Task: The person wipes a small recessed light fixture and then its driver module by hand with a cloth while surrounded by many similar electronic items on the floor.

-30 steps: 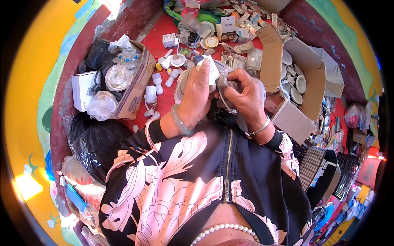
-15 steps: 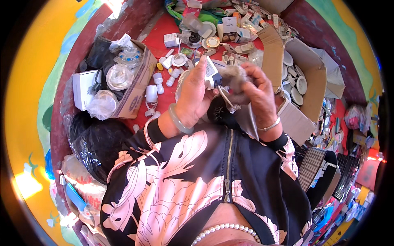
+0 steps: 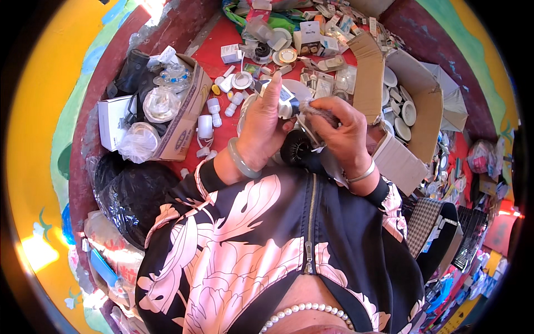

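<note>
My left hand (image 3: pixel 261 125) grips a small white lamp part (image 3: pixel 285 103) in front of my chest, fingers pointing up; a pale bangle sits on that wrist. My right hand (image 3: pixel 339 131), with a thin silver bracelet, pinches a crumpled grey cloth or wrapper (image 3: pixel 316 110) against the white part. Just below both hands sits a round black finned piece (image 3: pixel 296 149), half hidden by them. Whether it is joined to the white part I cannot tell.
A red floor (image 3: pixel 211 50) is littered with white lamp parts (image 3: pixel 206 125) and small packets. An open cardboard box (image 3: pixel 183 119) of plastic-wrapped fittings stands left, beside a black bag (image 3: pixel 130 192). A second open carton (image 3: pixel 414 111) holding round white discs stands right.
Both hands moved slightly right and lower while staying together. My right hand shifted its cloth over the white part, and the black finned piece came into view beneath them.
</note>
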The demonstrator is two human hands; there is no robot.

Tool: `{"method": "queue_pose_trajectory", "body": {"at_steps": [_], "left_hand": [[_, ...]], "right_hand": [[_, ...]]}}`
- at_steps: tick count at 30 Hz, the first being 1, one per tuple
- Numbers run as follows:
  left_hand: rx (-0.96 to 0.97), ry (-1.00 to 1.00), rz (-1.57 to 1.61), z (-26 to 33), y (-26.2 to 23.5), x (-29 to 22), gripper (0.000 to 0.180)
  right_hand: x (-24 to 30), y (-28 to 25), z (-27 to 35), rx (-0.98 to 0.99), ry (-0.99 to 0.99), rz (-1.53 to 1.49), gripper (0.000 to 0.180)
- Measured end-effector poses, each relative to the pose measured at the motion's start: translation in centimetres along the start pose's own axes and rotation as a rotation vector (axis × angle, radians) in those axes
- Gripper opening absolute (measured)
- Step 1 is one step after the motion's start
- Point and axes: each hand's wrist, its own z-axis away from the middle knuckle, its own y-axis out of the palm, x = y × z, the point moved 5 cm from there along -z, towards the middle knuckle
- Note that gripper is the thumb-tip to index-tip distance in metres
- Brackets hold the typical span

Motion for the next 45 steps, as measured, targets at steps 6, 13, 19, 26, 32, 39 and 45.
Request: {"method": "queue_pose_trajectory", "body": {"at_steps": [6,13,19,26,32,39,45], "left_hand": [[-0.005,0.065,-0.088,0.1,0.5,0.3,0.033],[0.03,0.052,-0.09,0.3,0.0,0.7,0.036],[0.002,0.029,-0.018,0.5,0.5,-0.2,0.043],[0.069,0.053,-0.1,0.1,0.1,0.7,0.046],[0.103,-0.042,-0.02,0.2,0.4,1.1,0.043],[-0.041,-0.129,0.189,-0.8,-0.8,1.1,0.042],[0.071,-0.149,0.149,-0.8,-0.5,1.6,0.04]], "right_hand": [[2.8,0.8,0.2,0.019,-0.392,0.438,0.015],[0.6,0.2,-0.4,0.247,-0.066,0.08,0.012],[-0.8,-0.6,0.1,0.214,0.241,-0.189,0.014],[-0.2,0.1,0.0,0.13,0.206,-0.131,0.012],[-0.7,-0.4,0.6,-0.157,0.277,-0.066,0.012],[-3.6,-2.5,-0.2,-0.175,0.437,-0.67,0.025],[-0.3,-1.4,-0.4,-0.01,-0.099,-0.191,0.025]]}}
